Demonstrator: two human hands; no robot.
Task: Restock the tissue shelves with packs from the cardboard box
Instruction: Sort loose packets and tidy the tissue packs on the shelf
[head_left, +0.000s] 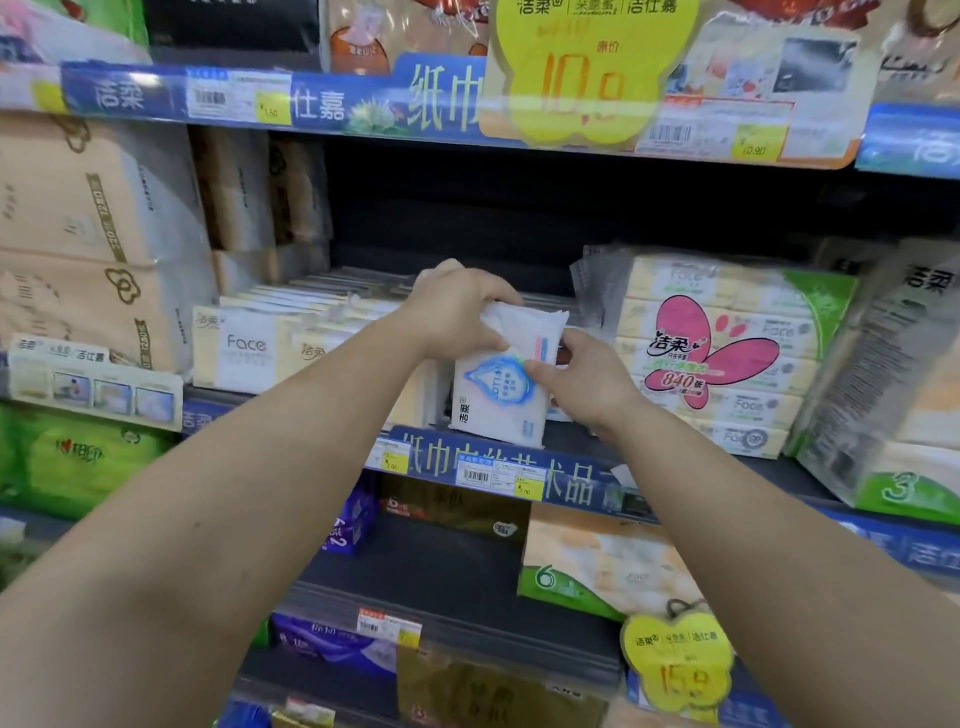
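Two bare forearms reached up from the bottom edge of the view toward the middle shelf (519, 462), whose blue front strip carried large pale Chinese characters and small barcode price tags. The left hand (457, 312) curled its fingers over the top of a white tissue pack (501, 400), and the right hand (587, 379) pinched the pack's right edge between thumb and fingers. The pack stood upright at the front of the shelf, just above the strip; it bore a blue drop-shaped emblem and small dark characters near its lower left corner, too small to read. Just left of it lay a row of cream packs (244, 353) printed "Face", stacked back into the dark shelf. To the right stood a wrapped multipack (717, 353) with a pink flower emblem reading "840" and several "Face" marks. Large beige bundles (88, 234) filled the far left. On the shelf above hung a yellow flower-shaped price sign (587, 67) showing "10" followed by a blurred digit. Lower down, a second yellow sign (675, 660) showed "15" with a blurred digit, near a green-edged pack (582, 571) marked "6" and purple packs (332, 644) below.
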